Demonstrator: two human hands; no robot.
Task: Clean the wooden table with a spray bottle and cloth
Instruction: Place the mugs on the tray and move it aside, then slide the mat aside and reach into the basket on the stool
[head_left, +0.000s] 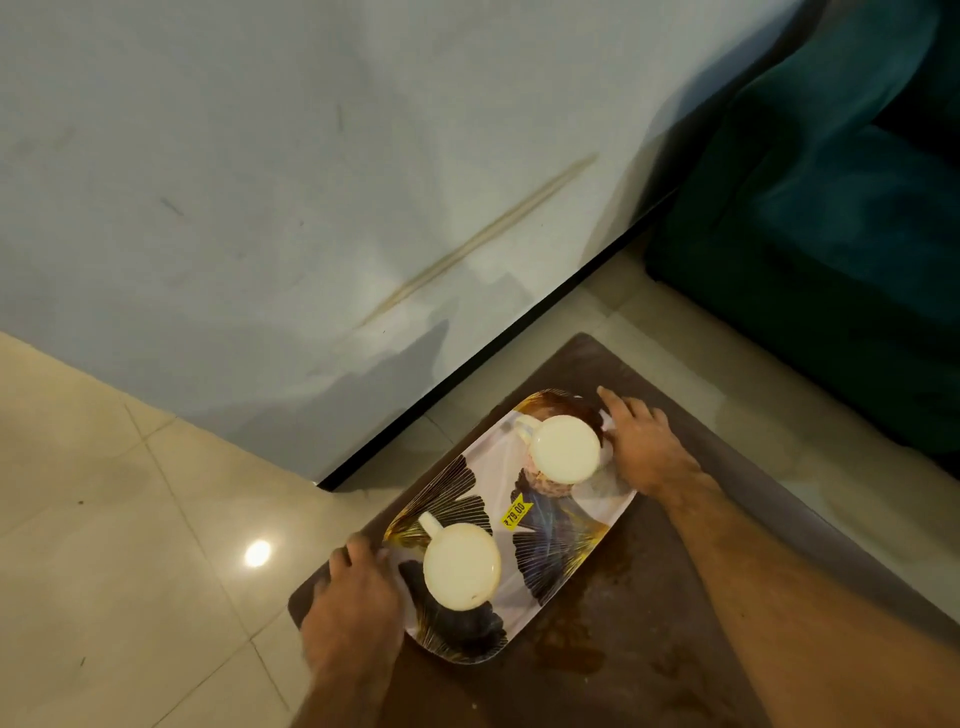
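A dark wooden table (691, 597) fills the lower right, with brownish stains on its surface near the front. On it lies an oblong patterned tray (561, 540) carrying two white cups, one at the far end (565, 448) and one at the near end (461, 565). My left hand (358, 597) grips the tray's near-left end, fingers curled over the rim. My right hand (641, 441) holds the tray's far-right end beside the far cup. No spray bottle or cloth is in view.
A pale wall with a dark skirting (488, 364) runs diagonally behind the table. A teal sofa (831, 234) stands at the upper right. Glossy cream floor tiles (130, 519) spread to the left.
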